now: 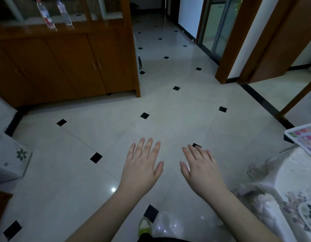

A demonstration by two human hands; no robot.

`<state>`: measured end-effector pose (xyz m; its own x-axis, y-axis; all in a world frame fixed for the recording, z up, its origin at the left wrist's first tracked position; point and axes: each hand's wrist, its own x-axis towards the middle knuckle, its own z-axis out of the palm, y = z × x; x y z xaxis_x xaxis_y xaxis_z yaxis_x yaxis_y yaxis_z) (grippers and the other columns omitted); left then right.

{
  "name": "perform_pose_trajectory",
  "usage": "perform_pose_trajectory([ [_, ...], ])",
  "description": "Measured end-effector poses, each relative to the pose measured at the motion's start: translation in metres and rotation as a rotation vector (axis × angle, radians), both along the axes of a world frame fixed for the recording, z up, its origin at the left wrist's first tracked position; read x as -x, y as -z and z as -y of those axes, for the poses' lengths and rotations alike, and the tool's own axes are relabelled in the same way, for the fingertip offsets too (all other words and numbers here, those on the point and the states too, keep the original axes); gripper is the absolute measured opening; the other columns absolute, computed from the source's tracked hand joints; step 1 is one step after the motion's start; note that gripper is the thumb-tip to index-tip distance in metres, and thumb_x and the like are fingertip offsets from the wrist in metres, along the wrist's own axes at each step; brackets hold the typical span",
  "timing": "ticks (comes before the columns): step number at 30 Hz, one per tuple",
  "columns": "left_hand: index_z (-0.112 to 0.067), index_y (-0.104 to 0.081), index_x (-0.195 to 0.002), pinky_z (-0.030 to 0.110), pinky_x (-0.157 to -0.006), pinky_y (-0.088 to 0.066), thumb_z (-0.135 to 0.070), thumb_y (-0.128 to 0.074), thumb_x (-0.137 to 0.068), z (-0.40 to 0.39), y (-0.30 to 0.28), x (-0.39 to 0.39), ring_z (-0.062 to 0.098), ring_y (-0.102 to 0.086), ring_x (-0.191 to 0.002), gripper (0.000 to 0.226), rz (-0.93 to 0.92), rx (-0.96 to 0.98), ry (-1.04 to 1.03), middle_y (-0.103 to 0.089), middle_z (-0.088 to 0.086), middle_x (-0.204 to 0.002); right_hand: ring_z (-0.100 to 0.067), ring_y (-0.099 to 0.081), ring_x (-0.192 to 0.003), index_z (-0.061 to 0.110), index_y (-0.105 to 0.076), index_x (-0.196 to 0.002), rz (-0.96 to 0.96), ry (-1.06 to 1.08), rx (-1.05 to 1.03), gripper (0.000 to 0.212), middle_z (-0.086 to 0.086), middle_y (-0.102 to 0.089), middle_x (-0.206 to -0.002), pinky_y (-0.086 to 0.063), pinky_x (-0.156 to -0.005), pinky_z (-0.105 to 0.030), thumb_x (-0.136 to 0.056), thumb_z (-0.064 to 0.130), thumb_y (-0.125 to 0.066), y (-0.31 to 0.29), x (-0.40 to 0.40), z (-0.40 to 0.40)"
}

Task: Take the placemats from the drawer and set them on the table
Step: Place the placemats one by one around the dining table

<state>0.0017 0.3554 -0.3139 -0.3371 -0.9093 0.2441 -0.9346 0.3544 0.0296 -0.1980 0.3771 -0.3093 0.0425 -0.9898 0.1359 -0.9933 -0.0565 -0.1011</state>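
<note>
Right now both hands are held out over the floor (168, 105), palms down. The left hand (142, 163) has its fingers straight and a bit spread. The right hand (201, 166) looks the same. Neither one holds or touches anything. I think they are free like this because the job has not begun yet and they need to be ready to pull a drawer.

No drawer shows, and I cannot see any placemats for sure. A flat thing with pink flowers (306, 138) pokes in at the right edge, but I cannot tell what it is.

Far on the left stands a big brown cabinet (64, 67). It looks like smooth wood, with flat doors and thin metal handles. Two clear bottles (51, 13) stand on its shelf, likely kept up there out of the way.

The floor is pale, shiny tile with little black squares. It looks hard and slippery.

Near on the right, a soft white cloth with flowers (290, 180) hangs down in folds. It may cover the table.
</note>
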Motion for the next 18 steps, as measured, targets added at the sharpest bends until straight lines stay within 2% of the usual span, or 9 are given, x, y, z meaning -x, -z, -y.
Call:
perform_pose_trajectory([
  [6,-0.019,-0.061,-0.133,0.051,-0.107,-0.039,-0.049,-0.036,-0.092,0.085,-0.010,-0.031,0.030,-0.058,-0.126,0.057,0.006,-0.031,0.001,-0.064,0.009,-0.133,-0.029,-0.065,-0.110,0.014,-0.068,-0.119,-0.019,0.071,0.015,0.055,-0.008,-0.068,-0.120,-0.050,-0.094,-0.047,-0.089,0.046,-0.035,-0.014,-0.035,0.067],
  [10,-0.018,-0.066,-0.126,0.052,-0.100,-0.047,-0.045,-0.037,-0.090,0.133,-0.016,-0.019,0.029,-0.063,-0.119,0.054,-0.011,-0.049,0.069,-0.067,0.010,-0.127,-0.028,-0.065,-0.108,0.014,-0.068,-0.118,0.000,0.145,-0.007,0.055,-0.007,-0.068,-0.120,-0.051,-0.094,-0.045,-0.090,0.047,-0.035,-0.015,-0.028,0.093],
  [13,-0.017,-0.067,-0.124,0.053,-0.099,-0.048,-0.045,-0.036,-0.090,0.165,-0.017,0.005,0.030,-0.063,-0.117,0.054,-0.041,-0.080,0.140,-0.067,0.010,-0.126,-0.029,-0.065,-0.107,0.014,-0.068,-0.117,0.014,0.206,-0.022,0.055,-0.008,-0.069,-0.119,-0.053,-0.091,-0.044,-0.089,0.048,-0.035,-0.011,-0.009,0.109],
  [18,-0.019,-0.063,-0.131,0.050,-0.107,-0.041,-0.050,-0.030,-0.092,0.219,-0.016,0.065,0.027,-0.057,-0.126,0.059,-0.035,-0.129,0.233,-0.062,0.008,-0.135,-0.031,-0.067,-0.101,0.011,-0.070,-0.111,0.026,0.310,0.014,0.051,-0.011,-0.070,-0.113,-0.054,-0.088,-0.044,-0.087,0.045,-0.039,-0.007,0.048,0.139],
])
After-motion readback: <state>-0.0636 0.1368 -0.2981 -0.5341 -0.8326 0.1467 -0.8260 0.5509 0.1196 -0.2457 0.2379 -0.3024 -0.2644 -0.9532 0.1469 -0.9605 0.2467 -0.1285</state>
